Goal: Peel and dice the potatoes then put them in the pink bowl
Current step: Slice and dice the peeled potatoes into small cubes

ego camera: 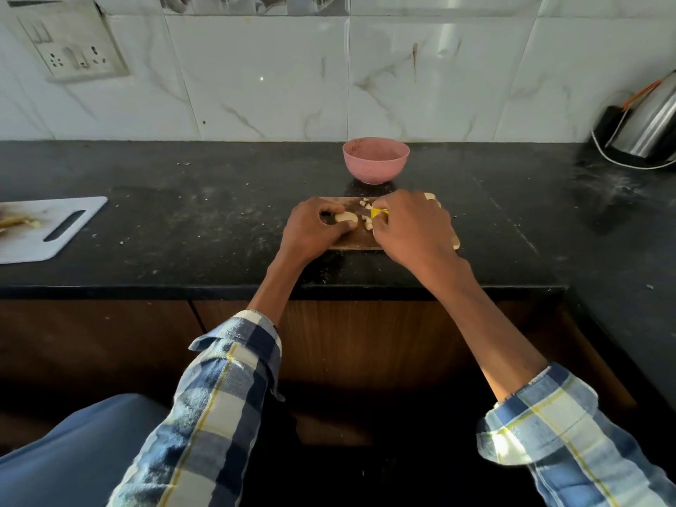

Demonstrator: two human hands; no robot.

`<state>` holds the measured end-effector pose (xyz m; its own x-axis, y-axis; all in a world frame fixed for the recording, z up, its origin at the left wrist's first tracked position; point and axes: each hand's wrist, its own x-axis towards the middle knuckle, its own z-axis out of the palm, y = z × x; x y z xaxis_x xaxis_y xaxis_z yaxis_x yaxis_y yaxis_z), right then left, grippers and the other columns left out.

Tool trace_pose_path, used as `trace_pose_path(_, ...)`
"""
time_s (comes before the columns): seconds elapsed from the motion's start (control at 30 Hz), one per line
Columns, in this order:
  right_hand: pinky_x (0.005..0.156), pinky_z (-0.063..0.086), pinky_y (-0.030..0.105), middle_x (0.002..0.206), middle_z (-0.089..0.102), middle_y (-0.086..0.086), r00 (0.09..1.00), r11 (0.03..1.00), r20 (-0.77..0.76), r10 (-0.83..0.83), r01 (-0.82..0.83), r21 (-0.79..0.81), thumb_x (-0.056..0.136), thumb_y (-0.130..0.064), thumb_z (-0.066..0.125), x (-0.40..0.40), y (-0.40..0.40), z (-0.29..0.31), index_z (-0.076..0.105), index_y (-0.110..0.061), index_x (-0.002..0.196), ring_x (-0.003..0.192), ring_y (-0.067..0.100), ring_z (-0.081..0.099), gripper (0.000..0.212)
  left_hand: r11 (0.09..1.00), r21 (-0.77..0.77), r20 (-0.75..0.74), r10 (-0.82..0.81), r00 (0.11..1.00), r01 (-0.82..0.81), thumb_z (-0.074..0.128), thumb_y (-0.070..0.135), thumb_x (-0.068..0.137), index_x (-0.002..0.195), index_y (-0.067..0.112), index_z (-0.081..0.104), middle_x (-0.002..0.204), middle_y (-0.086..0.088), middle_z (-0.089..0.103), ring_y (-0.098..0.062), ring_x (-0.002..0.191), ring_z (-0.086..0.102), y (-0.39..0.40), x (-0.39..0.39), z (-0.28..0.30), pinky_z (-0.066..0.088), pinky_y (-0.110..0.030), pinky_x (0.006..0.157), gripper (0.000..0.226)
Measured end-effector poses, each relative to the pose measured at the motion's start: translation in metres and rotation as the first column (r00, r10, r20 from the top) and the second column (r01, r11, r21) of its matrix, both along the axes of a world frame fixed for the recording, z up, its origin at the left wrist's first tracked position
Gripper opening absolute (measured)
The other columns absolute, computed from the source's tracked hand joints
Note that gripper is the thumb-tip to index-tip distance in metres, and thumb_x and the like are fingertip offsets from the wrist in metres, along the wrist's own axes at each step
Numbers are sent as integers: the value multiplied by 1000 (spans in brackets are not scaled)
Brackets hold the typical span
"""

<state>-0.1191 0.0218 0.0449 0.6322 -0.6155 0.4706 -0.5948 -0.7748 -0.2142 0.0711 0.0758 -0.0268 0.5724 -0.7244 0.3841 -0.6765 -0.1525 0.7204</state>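
1. Hands: 2, left hand [314, 228] & right hand [411, 228].
2. Pink bowl [375, 159]: 1.
3. Cutting boards: 2, wooden board [353, 243], white board [47, 225].
4. Peeled potato chunk [345, 217] in left hand: 1; diced bits [367, 223] approx. 6+, partly hidden.
5. Kettle [647, 122]: 1.

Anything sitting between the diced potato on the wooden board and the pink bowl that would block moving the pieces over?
Nothing visible. The pink bowl stands just behind the wooden board, with only bare black counter between them. The potato dice lie between the two hands.

Black counter [219, 228], dusty with crumbs; wooden board [356, 243] at centre; pink bowl [375, 161] just beyond it at 12 o'clock; white board [44, 228] at 9 o'clock; steel kettle [647, 126] at 2 o'clock, cord beside.
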Motion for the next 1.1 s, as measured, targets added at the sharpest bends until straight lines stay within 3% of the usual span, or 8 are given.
trace_pose_path(0.13,75,59,39,107,74,4,1000,1000,-9,5,-5,-6,102,-33,60,-1,3,0,71,-19,127,89,21,70,32,1000,3,6,-8,1000,8,85,39,84,116,22,78,117,8,71,-4,91,61,0,0,0,50,-24,80,37)
trace_pose_path(0.27,74,59,41,103,73,5,999,1000,-36,6,-7,-15,101,-33,59,2,6,3,72,-19,123,87,22,69,30,1000,-3,5,7,1000,-7,85,39,84,114,22,79,115,7,72,-6,95,63,0,1,0,55,-31,87,36)
trace_pose_path(0.47,64,46,37,89,63,4,994,1000,-109,-4,7,26,99,-28,61,11,12,9,70,-13,108,82,24,65,19,999,-4,15,38,999,-38,86,39,82,110,23,80,114,7,72,-10,101,64,-2,-1,-1,55,-35,90,33)
trace_pose_path(0.67,67,40,36,86,55,4,985,999,-174,14,-6,46,98,-22,63,-7,21,19,63,-10,103,78,23,56,13,998,-18,7,58,998,-58,88,40,80,106,24,81,111,10,72,-8,100,65,-3,-2,-1,55,-32,87,32)
trace_pose_path(0.8,67,42,34,94,68,6,982,1000,-188,16,-13,22,97,-24,60,-24,27,20,72,-13,109,79,22,57,21,998,-12,11,66,998,-66,87,44,79,106,27,81,110,12,72,-7,99,65,-3,-1,-1,55,-33,85,32)
trace_pose_path(0.87,69,48,36,104,72,7,985,1000,-169,13,-9,24,98,-26,59,-29,30,21,73,-16,118,84,22,61,27,998,-10,19,55,998,-54,87,43,80,109,25,81,112,9,73,-7,96,64,-1,-1,0,54,-30,84,34)
trace_pose_path(0.97,74,54,38,104,72,5,996,1000,-92,-1,2,16,100,-29,58,-31,32,18,73,-17,120,88,20,65,27,1000,-4,4,29,1000,-29,87,37,82,114,20,80,115,6,75,-3,83,59,1,-1,2,46,-19,75,37)
trace_pose_path(1.1,65,40,33,87,59,1,999,999,-4,-36,36,0,102,-31,57,-19,30,12,69,-13,108,78,17,55,22,1000,2,-17,28,999,-28,86,32,84,118,18,78,110,5,75,2,70,56,4,-1,3,40,-8,61,38)
